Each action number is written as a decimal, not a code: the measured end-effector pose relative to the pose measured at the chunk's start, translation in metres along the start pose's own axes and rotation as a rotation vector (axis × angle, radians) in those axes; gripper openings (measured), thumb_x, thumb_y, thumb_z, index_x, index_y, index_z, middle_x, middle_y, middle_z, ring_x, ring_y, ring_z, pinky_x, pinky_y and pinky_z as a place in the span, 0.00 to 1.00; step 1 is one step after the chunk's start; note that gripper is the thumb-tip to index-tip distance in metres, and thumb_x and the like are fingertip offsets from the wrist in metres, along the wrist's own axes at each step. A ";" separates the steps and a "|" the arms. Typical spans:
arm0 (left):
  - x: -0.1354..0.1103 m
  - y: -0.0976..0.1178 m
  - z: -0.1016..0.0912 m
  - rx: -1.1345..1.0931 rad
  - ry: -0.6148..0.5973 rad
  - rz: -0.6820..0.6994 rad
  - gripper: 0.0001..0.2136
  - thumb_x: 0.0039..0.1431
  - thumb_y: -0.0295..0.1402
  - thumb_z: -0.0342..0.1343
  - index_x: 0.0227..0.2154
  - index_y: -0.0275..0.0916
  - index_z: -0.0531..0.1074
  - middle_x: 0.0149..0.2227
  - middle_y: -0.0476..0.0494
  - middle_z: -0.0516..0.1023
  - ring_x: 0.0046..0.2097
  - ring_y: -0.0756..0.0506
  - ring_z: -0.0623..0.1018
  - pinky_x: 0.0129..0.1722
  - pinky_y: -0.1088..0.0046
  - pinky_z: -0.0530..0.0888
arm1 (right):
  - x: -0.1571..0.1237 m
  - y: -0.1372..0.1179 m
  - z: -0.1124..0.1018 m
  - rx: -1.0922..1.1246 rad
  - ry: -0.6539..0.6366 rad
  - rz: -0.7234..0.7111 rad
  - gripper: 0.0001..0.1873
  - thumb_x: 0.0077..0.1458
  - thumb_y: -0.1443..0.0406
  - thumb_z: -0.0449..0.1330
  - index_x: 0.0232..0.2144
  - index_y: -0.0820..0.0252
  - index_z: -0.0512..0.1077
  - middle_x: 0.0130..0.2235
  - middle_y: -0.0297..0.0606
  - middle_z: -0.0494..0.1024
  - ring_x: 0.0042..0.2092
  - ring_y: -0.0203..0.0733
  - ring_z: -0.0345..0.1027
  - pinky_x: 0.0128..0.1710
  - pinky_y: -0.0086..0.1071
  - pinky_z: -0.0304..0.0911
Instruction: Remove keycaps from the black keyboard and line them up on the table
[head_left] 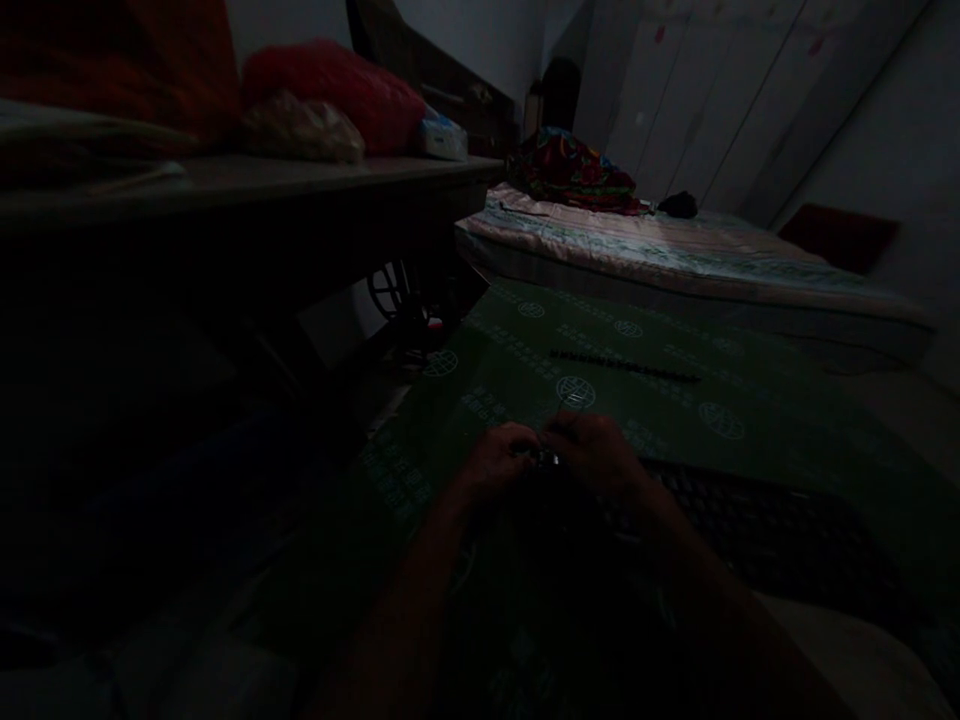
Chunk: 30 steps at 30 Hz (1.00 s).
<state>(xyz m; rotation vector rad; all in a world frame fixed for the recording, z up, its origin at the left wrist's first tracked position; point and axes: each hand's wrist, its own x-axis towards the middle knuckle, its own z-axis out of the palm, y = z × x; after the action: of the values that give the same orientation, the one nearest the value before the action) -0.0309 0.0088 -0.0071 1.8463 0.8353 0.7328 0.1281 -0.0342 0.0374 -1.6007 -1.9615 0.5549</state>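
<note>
Both hands meet over a green printed sheet [517, 345], close to the left end of a black keyboard [757, 520]. My left hand [501, 455] is closed, its fingertips pinched near a small shiny piece [547, 458] too dark to name. From the other side my right hand [596, 450] is closed too, fingers bent down at the same spot. A thin wire-like line rises above the right fingers. Beyond the hands lies a long dark strip [626, 366] with a notched edge. Deep shadow covers what is under the wrists.
A bed [675, 245] with a bundled patterned cloth [574, 170] stands behind the green sheet. On the left, a raised dark table [225, 180] carries a red bag [337, 90] and a small packet [444, 136]. A spoked wheel [386, 292] shows beneath it.
</note>
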 end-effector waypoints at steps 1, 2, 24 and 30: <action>0.000 -0.001 0.000 -0.002 -0.002 0.000 0.13 0.41 0.22 0.53 0.32 0.36 0.74 0.38 0.45 0.74 0.43 0.44 0.72 0.44 0.69 0.68 | 0.001 -0.001 -0.001 -0.025 -0.009 -0.016 0.11 0.52 0.63 0.52 0.26 0.61 0.73 0.24 0.35 0.73 0.25 0.34 0.64 0.25 0.25 0.53; 0.000 -0.001 0.000 -0.003 -0.003 0.004 0.13 0.41 0.22 0.53 0.32 0.36 0.74 0.38 0.44 0.74 0.43 0.44 0.72 0.44 0.69 0.68 | 0.003 -0.001 -0.001 -0.046 -0.018 -0.031 0.11 0.52 0.64 0.52 0.26 0.61 0.73 0.25 0.35 0.74 0.26 0.34 0.65 0.25 0.25 0.53; -0.002 0.000 0.003 0.067 -0.003 0.038 0.10 0.43 0.22 0.51 0.29 0.36 0.75 0.39 0.43 0.73 0.43 0.45 0.72 0.44 0.68 0.68 | 0.002 0.021 0.006 0.241 -0.065 -0.016 0.10 0.51 0.64 0.52 0.26 0.62 0.72 0.21 0.31 0.70 0.21 0.30 0.61 0.21 0.23 0.53; -0.001 0.002 0.004 0.140 0.004 0.051 0.12 0.43 0.21 0.50 0.29 0.38 0.75 0.39 0.45 0.73 0.44 0.46 0.71 0.45 0.69 0.68 | -0.001 0.027 0.012 0.375 -0.041 0.059 0.11 0.50 0.61 0.52 0.28 0.63 0.71 0.19 0.30 0.68 0.18 0.30 0.60 0.18 0.22 0.53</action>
<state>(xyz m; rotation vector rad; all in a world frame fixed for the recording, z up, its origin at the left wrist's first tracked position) -0.0281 0.0055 -0.0070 1.9970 0.8639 0.7258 0.1413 -0.0297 0.0113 -1.4205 -1.7174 0.9250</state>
